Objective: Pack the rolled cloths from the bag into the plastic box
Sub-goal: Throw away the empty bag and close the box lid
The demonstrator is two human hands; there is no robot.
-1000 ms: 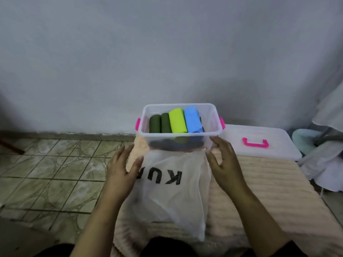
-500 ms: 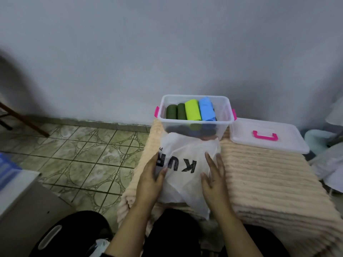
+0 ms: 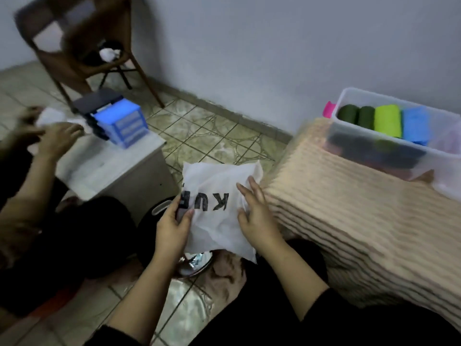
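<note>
Apparently the packing is close to finished, judging by how things lie. The plastic box [image 3: 389, 143] stands at the far corner of the padded bench [image 3: 361, 221], by the wall, and holds a top row of rolled cloths [image 3: 381, 119]: two dark green, one lime, one blue, side by side. Darker rolls show dimly through its clear wall beneath them. Each roll lies flat with its long axis running from the box's near wall toward its far wall, the ends facing the long sides. A stretch at the right end of the box looks unfilled, though blur makes that uncertain.

The bag [image 3: 219, 208] is off the bench, held in the air just past its near left corner, above the person's lap. It looks flat and slack, with lettering facing up, so I judge it empty or nearly so; whether a roll remains inside cannot be told.

The left hand [image 3: 172, 228] pinches the bag's left edge, thumb on top. The right hand [image 3: 257, 211] rests on the bag's right side with fingers fairly straight, pressing rather than clutching it.

What seems left is checking the bag, then closing the box.
</note>
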